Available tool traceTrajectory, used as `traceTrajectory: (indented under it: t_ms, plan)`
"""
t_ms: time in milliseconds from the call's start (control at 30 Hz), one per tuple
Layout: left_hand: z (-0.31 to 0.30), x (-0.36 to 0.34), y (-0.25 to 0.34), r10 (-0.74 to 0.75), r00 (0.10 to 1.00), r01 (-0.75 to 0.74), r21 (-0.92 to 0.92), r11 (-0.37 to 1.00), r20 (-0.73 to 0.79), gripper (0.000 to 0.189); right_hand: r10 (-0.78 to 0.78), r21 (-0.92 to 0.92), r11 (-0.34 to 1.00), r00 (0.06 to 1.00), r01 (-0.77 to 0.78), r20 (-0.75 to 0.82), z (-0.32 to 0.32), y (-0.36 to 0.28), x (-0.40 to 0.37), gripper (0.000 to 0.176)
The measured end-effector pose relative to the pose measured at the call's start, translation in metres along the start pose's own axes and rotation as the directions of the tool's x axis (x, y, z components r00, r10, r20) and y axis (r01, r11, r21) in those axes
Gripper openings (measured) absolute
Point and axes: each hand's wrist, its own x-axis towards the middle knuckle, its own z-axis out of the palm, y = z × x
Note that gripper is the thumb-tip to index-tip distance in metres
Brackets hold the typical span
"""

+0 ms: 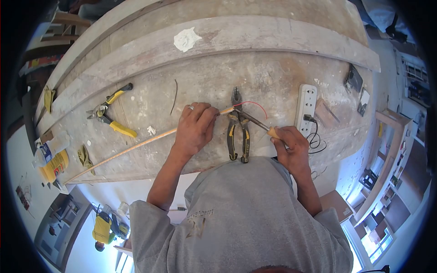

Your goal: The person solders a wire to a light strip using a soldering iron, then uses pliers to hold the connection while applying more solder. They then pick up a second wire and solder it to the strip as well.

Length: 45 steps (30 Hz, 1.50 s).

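Observation:
My left hand (195, 127) grips a long thin wooden rod (132, 148) near its right end and presses it on the dusty workbench (255, 77). A ring shows on one finger. My right hand (291, 148) holds a soldering iron (255, 122) by its wooden handle. The iron's metal tip meets the rod's end, where a thin red wire (255, 105) curls out. Black-and-yellow pliers (238, 127) lie on the bench between my hands, under the iron's shaft.
Yellow-handled snips (111, 111) lie at the left. A white power strip (307, 103) with a black plug stands right of the iron. A yellow bottle (53, 164) sits at the bench's left end. A white blob (185, 39) marks the far plank. A loose wire (174, 96) lies mid-bench.

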Motion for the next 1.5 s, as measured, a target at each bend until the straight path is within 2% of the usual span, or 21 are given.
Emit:
traceTrajectory:
  t_ms: [267, 367, 1100, 1500]
  plan:
    - [0.000, -0.001, 0.000, 0.006, 1.000, -0.006, 0.013, 1.000, -0.003, 0.028, -0.046, -0.097, 0.994, 0.999, 0.046, -0.004, -0.009, -0.004, 0.003, 0.031]
    - [0.000, -0.002, 0.000, 0.000, 1.000, 0.000, 0.005, 1.000, -0.005, 0.027, -0.056, -0.057, 0.997, 0.997, 0.054, -0.043, -0.011, -0.005, 0.003, 0.032]
    - [0.003, -0.003, -0.001, -0.006, 1.000, 0.006, -0.007, 1.000, -0.020, 0.027, -0.110, -0.090, 0.990, 0.994, 0.107, -0.024, -0.011, -0.003, 0.007, 0.032]
    - [0.004, -0.004, -0.002, 0.000, 1.000, 0.001, 0.010, 1.000, -0.008, 0.027, -0.158, -0.133, 0.979, 0.987, 0.152, -0.034, -0.010, 0.000, 0.006, 0.037]
